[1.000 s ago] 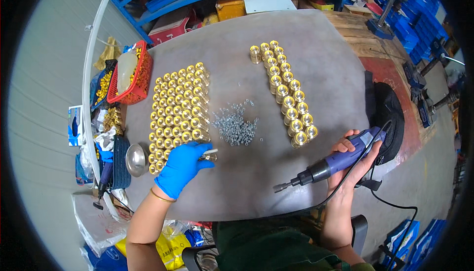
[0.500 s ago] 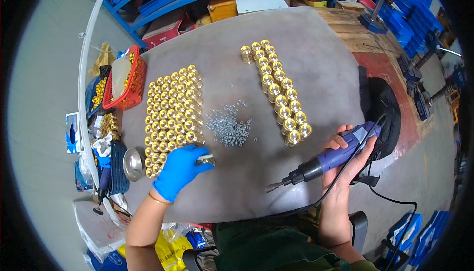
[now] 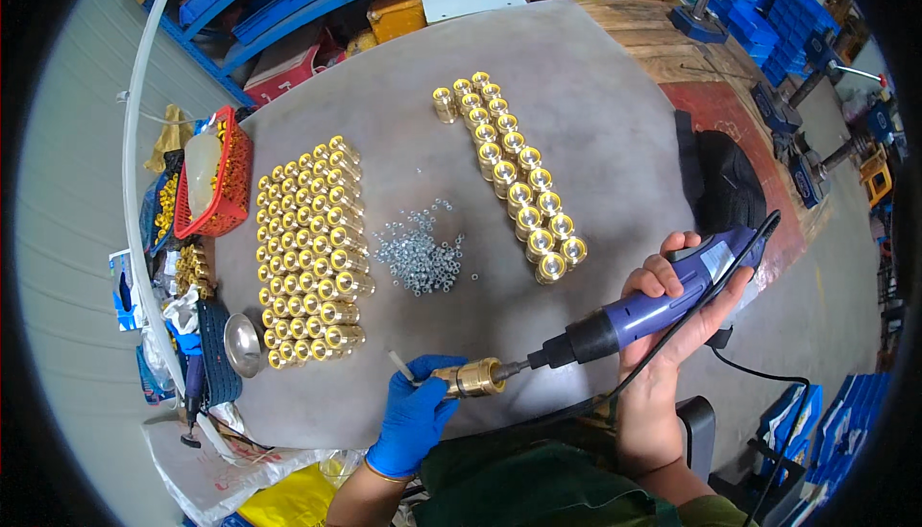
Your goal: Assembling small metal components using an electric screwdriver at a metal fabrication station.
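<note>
While a brass fitting [image 3: 478, 379] is held sideways over the near part of the grey table [image 3: 595, 95], the blue-gloved left hand [image 3: 411, 423] grips its left end, a thin white stick [image 3: 400, 365] jutting past the fingers. The bare right hand [image 3: 687, 340] is wrapped around a purple power driver [image 3: 642, 319], its bit at the fitting's open mouth. Beyond lie loose nuts [image 3: 420, 256], between two groups of upright fittings [image 3: 317, 248].

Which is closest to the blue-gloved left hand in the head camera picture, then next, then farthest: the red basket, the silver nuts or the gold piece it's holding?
From the left hand:
1. Gold piece: held in it.
2. Silver nuts: ahead.
3. Red basket: farther, off to the left.
</note>
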Demonstrator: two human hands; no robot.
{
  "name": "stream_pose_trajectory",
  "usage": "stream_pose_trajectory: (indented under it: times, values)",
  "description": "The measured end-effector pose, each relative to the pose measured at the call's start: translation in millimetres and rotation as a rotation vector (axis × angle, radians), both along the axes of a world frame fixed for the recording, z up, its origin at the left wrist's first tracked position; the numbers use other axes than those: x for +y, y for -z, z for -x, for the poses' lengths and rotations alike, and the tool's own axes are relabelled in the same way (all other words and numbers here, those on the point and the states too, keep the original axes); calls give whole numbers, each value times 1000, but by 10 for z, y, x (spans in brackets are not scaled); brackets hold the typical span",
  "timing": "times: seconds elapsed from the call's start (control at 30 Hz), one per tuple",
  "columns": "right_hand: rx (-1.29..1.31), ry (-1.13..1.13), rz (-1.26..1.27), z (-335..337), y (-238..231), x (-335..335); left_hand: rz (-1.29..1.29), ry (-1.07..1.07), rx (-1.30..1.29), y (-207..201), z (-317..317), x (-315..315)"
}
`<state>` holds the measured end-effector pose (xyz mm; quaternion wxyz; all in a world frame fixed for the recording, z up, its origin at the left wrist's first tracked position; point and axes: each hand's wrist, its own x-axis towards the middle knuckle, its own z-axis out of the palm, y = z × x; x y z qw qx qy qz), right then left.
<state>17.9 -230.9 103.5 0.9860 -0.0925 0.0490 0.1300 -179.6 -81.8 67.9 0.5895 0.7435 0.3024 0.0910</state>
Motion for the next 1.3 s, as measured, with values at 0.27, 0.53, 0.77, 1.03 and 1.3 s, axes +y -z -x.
stream_pose_trajectory:
  times: [0.27, 0.53, 0.77, 1.03, 1.3]
  values:
    - [-66, 70, 77, -8, 8, -26, 355, -219, -30, -24, -124, -60]
    - [-131, 108, 140, -64, 10, -7, 574, -279, -78, 18, -225, -65]
    - [-190, 54, 71, -87, 62, -22, 523, -334, -124, 47, -231, 33]
    - [-356, -18, 59, -95, 27, -168, -598, 249, 162, 97, -324, 429]
    - [-412, -55, 194, -33, 12, -147, -706, 499, 164, -228, -565, 490]
